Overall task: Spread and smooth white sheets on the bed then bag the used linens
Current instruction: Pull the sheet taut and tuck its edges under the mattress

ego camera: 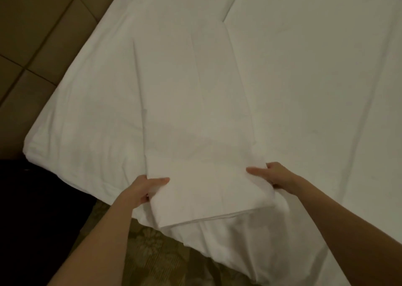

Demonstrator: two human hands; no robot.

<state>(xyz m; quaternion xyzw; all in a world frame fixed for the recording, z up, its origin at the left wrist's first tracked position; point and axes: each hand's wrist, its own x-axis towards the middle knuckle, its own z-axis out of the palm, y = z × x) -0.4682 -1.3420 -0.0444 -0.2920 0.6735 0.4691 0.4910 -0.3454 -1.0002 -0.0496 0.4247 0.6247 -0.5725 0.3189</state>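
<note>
Left hand (145, 189) clamped on the near left edge of the folded sheet (195, 138) — thumb flat on top, pointing right, other fingers curled beneath. Right hand (270, 176) gripping the near right corner likewise, thumb on top and pointing left, fingers tucked under the fold. Both forearms bare, reaching up from the bottom and converging toward the sheet. Sheet lying as a long folded strip on the white-covered bed (315, 79), near end overhanging the bed's edge — layered folds visible there. Padded brown headboard (37, 29) at upper left; patterned carpet (150, 255) below. No readable writing.
</note>
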